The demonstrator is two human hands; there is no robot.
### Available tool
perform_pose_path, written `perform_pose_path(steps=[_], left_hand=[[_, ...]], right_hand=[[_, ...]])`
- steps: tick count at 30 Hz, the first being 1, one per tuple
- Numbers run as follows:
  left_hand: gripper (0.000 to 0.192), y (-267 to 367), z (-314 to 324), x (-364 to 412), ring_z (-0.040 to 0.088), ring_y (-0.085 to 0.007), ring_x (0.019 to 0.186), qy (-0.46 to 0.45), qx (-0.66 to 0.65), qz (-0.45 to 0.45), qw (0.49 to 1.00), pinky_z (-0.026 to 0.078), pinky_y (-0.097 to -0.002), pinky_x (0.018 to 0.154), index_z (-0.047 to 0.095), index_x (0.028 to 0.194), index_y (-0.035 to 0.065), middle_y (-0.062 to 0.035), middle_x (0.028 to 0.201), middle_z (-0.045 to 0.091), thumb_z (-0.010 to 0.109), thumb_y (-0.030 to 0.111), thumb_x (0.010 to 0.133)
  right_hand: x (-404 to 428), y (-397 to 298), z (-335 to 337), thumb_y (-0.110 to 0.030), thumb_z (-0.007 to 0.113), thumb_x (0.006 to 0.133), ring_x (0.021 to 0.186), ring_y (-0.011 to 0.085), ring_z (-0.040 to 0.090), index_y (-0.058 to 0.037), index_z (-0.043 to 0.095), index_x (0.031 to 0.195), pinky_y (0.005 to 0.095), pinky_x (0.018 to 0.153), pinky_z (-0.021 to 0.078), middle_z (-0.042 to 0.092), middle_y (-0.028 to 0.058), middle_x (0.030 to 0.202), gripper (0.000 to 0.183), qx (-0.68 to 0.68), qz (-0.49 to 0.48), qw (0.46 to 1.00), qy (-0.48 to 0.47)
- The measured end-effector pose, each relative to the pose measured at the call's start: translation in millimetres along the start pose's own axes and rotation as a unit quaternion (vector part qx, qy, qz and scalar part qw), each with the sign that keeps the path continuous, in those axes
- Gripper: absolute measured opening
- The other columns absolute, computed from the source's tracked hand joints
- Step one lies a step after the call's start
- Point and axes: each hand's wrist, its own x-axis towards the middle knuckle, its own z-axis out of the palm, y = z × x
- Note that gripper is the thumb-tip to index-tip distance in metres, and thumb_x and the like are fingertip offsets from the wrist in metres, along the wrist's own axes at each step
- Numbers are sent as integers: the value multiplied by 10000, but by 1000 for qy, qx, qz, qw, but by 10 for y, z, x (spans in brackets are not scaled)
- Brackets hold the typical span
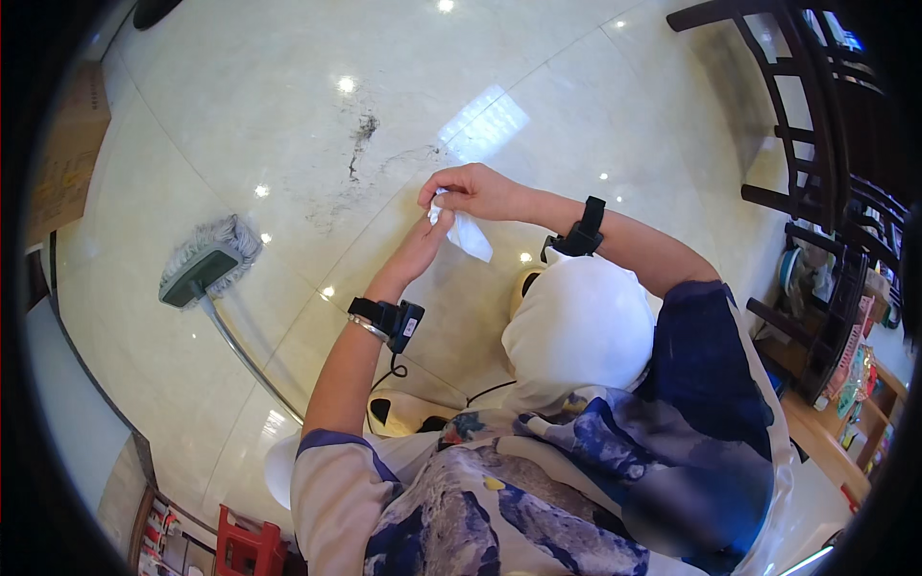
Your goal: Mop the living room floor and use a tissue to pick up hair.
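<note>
Both hands meet over the tiled floor, holding one crumpled white tissue or cloth (467, 234) between them. My left hand (419, 248) pinches its upper end from the left. From the right, my right hand (475, 193) grips the same end with bent fingers, and the loose part hangs down below it. Dark smudges (364, 133) mark the floor beyond the hands. A mop with a grey string head (229, 241) rests on the floor to the left, its metal handle running toward my left side.
Dark wooden chairs (828, 129) stand at the right, near a wooden shelf (825, 439) with assorted goods. A cardboard box (75, 151) is at the far left. A red plastic stool (248, 543) stands at the lower left. Black cables (396, 367) hang near my wrist and feet.
</note>
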Motion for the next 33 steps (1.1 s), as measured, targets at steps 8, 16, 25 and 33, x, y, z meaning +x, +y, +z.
perform_pose_path(steps=[8, 16, 25, 33], left_hand=[[520, 177, 106, 221, 238, -276, 1319, 82, 502, 189, 840, 138, -451, 1078, 406, 1277, -25, -177, 1370, 331, 443, 339, 907], [612, 214, 471, 321, 198, -288, 1336, 81, 570, 255, 777, 122, -468, 1085, 316, 1330, -15, -177, 1388, 301, 499, 345, 870], [641, 103, 673, 362, 216, -311, 1326, 58, 529, 274, 801, 149, -475, 1078, 319, 1346, 41, -218, 1384, 292, 561, 334, 830], [503, 161, -547, -423, 351, -316, 1242, 112, 444, 178, 871, 247, -444, 1032, 413, 1287, 43, -169, 1310, 417, 557, 227, 842]], right_hand=[[-156, -20, -83, -73, 523, 863, 784, 135, 578, -6, 602, 956, 267, 722, 472, 626, 77, 875, 140, -83, -15, 986, 141], [-407, 398, -195, -149, 607, 837, 767, 130, 583, -21, 584, 925, 271, 673, 502, 591, 56, 825, 157, 89, 129, 954, 255], [-673, 866, -279, -113, 621, 815, 701, 91, 536, -24, 567, 879, 227, 621, 457, 564, 11, 797, 122, 191, 195, 904, 328], [-1833, 1545, 81, -44, 615, 762, 642, 104, 523, -52, 562, 865, 247, 589, 436, 547, 45, 717, 115, -245, 155, 902, 319]])
